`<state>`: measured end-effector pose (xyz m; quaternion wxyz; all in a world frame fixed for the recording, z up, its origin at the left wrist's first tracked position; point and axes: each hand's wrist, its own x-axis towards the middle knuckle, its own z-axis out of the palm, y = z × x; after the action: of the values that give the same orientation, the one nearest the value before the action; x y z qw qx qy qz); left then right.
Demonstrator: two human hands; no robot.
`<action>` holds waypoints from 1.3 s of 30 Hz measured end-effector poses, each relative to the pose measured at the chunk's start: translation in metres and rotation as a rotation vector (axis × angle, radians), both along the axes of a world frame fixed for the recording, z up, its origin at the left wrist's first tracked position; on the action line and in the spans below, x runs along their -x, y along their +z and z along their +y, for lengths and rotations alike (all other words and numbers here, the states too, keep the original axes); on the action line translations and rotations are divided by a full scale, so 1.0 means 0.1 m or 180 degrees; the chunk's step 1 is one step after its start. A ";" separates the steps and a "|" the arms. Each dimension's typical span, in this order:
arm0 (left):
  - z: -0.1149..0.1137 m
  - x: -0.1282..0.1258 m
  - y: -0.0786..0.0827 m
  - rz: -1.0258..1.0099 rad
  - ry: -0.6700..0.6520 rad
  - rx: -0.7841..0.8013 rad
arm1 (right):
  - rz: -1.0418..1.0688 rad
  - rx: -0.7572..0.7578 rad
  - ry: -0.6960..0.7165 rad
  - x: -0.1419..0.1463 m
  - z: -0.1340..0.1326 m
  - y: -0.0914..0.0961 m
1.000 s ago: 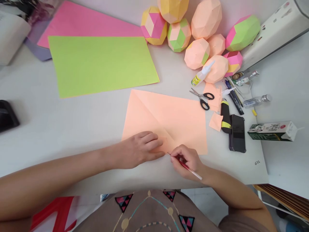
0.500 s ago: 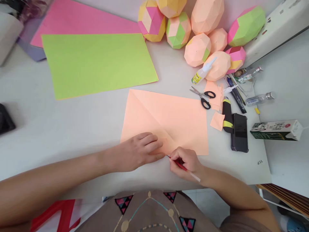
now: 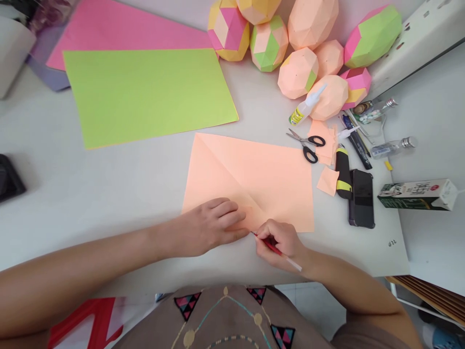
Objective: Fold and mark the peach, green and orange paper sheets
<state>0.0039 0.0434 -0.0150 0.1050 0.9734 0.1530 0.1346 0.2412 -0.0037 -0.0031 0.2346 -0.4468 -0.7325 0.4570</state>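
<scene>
A peach paper sheet (image 3: 279, 184) with a diagonal crease lies on the table in front of me. My left hand (image 3: 214, 223) rests flat on its near left part, fingers stretched out and pressing down. Under those fingertips a small peach paper piece (image 3: 247, 212) seems to lie on the sheet, mostly covered. My right hand (image 3: 281, 240) is closed around a slim red pen (image 3: 272, 246). The pen's tip meets the paper near its front edge, just beside my left fingers. Black-handled scissors (image 3: 306, 141) lie at the sheet's far right corner.
Green (image 3: 152, 97) and pink sheets (image 3: 138, 26) lie at the far left. Several faceted paper balls (image 3: 298, 72) stand at the back. To the right are a glue bottle (image 3: 300, 112), a black-and-yellow cutter (image 3: 342, 173), a phone (image 3: 362, 198) and a carton (image 3: 417, 195).
</scene>
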 end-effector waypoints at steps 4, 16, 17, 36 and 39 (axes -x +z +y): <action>0.00 0.00 0.01 0.0014 0.0001 -0.0009 | -0.0032 -0.0056 0.0009 0.00 0.00 0.00; 0.00 0.01 0.00 0.0037 0.0019 -0.0047 | -0.0134 -0.0148 0.0034 0.01 0.01 0.00; -0.01 0.01 0.00 0.0026 0.0011 -0.0040 | -0.0131 -0.0172 0.0054 0.01 0.01 0.00; -0.01 0.01 -0.01 -0.0003 0.0019 -0.0058 | -0.0130 -0.0177 0.0081 0.01 0.00 -0.01; 0.00 0.01 -0.01 -0.0024 0.0024 -0.0059 | -0.0129 -0.0190 0.0100 0.00 0.00 -0.02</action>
<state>0.0032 0.0429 -0.0162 0.0959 0.9732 0.1550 0.1401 0.2407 -0.0040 -0.0047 0.2258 -0.4372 -0.7573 0.4293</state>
